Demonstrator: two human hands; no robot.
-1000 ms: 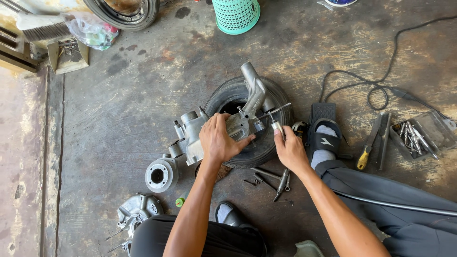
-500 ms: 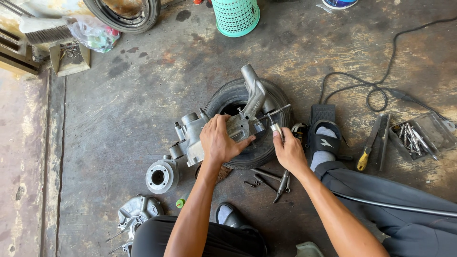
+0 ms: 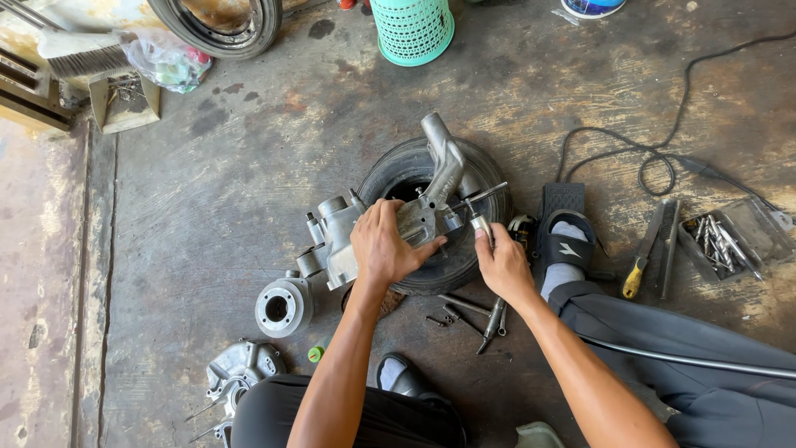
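Where stained concrete floor [image 3: 232, 191] spreads, left hand [image 3: 383, 245] clasps the engine casing [image 3: 356, 232] on a tyre [image 3: 439, 265]; right hand [image 3: 502, 264] pinches a socket tool [image 3: 481, 226].

Part of the engine casing [image 3: 340, 232] is covered by the left hand [image 3: 385, 245]. The lower end of the socket tool [image 3: 481, 226] is hidden inside the right hand [image 3: 502, 265]. The wheel [image 3: 220, 21] and white tub [image 3: 590, 7] are cut off by the top edge. Contents of the clear tray [image 3: 734, 241] are too small to be told apart.

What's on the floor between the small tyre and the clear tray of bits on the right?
In the head view, between the small tyre and the clear tray: the person's sandalled foot, then a yellow-handled screwdriver beside a dark flat tool.
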